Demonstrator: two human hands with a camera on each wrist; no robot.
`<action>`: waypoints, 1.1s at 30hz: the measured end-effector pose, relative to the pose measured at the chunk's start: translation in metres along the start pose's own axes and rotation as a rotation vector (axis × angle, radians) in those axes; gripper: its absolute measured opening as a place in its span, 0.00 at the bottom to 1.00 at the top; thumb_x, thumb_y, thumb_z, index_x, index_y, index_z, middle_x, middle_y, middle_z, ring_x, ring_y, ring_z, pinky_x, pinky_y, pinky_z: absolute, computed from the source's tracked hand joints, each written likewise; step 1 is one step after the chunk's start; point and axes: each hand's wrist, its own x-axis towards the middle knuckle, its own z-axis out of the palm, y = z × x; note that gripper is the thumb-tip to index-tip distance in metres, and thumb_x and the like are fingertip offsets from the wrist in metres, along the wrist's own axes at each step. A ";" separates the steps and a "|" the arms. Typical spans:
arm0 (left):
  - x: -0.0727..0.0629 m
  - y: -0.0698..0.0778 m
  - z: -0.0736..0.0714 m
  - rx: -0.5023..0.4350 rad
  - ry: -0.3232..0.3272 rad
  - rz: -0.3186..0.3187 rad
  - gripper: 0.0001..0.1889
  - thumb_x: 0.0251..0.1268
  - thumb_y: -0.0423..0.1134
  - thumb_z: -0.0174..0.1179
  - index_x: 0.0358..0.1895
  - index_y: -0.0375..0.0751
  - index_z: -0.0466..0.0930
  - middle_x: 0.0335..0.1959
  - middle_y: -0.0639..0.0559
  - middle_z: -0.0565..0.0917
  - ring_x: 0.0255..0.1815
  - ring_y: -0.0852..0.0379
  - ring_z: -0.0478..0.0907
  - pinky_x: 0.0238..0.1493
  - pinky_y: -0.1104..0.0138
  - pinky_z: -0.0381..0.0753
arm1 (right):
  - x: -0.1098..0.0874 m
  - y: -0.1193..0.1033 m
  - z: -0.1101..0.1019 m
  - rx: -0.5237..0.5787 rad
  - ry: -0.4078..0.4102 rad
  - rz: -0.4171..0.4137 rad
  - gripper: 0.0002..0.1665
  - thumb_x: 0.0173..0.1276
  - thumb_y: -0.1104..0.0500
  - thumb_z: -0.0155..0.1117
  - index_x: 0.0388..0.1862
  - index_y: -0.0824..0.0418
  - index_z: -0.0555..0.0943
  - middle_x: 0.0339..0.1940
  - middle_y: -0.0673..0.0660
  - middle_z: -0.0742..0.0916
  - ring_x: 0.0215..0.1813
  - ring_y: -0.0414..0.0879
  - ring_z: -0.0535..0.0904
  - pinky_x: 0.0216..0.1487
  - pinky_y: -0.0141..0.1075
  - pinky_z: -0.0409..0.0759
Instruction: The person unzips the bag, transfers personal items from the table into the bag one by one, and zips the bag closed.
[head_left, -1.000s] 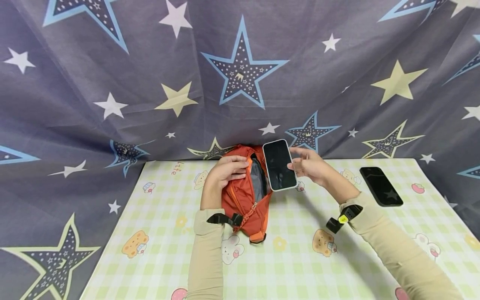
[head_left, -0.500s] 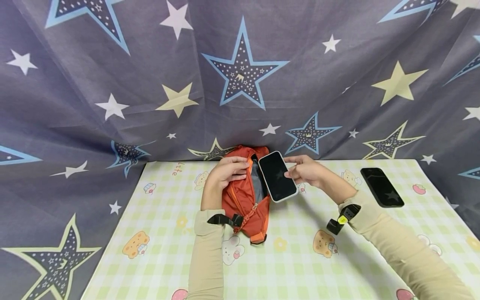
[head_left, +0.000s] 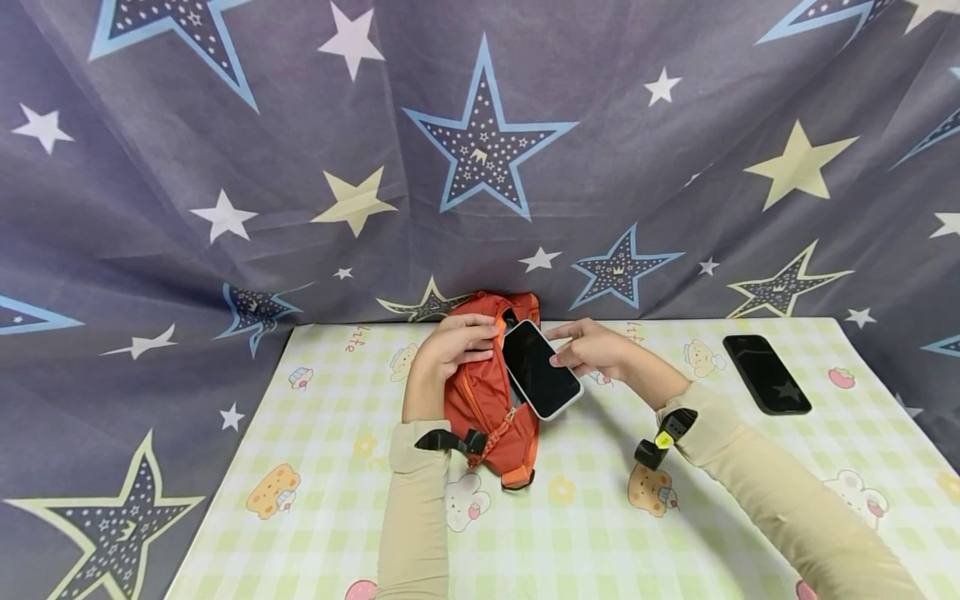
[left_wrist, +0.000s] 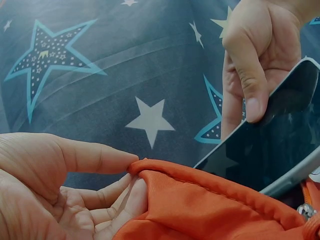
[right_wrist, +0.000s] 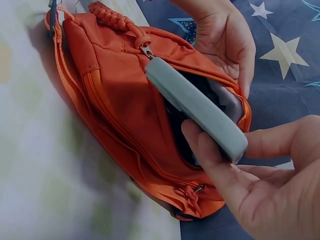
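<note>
An orange-red waist bag (head_left: 480, 392) stands at the table's back edge with its zipped mouth spread apart, grey lining showing inside. My left hand (head_left: 457, 346) pinches the bag's rim between thumb and fingers, plain in the left wrist view. My right hand (head_left: 592, 348) grips a smartphone (head_left: 542, 371) in a pale case by its side, thumb on the dark screen. The phone is tilted over the bag's mouth. In the right wrist view its lower edge dips into the opening, near the zipper pull (right_wrist: 146, 50).
A second black smartphone (head_left: 767, 374) lies at the right of the table. The table (head_left: 337, 533) has a green checked cloth with cartoon prints. Behind it hangs a grey curtain (head_left: 300, 125) with stars, close against the bag's back.
My right hand has brought the phone left and down, from beside the bag to its mouth, tilting it further. My left hand has kept its hold on the rim.
</note>
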 end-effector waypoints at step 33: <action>0.001 -0.002 -0.002 0.015 -0.004 0.005 0.19 0.72 0.29 0.59 0.63 0.29 0.75 0.36 0.59 0.84 0.34 0.66 0.84 0.38 0.73 0.87 | -0.009 0.011 0.006 0.010 -0.095 0.055 0.32 0.72 0.72 0.57 0.72 0.82 0.62 0.35 0.54 0.86 0.33 0.43 0.88 0.46 0.36 0.89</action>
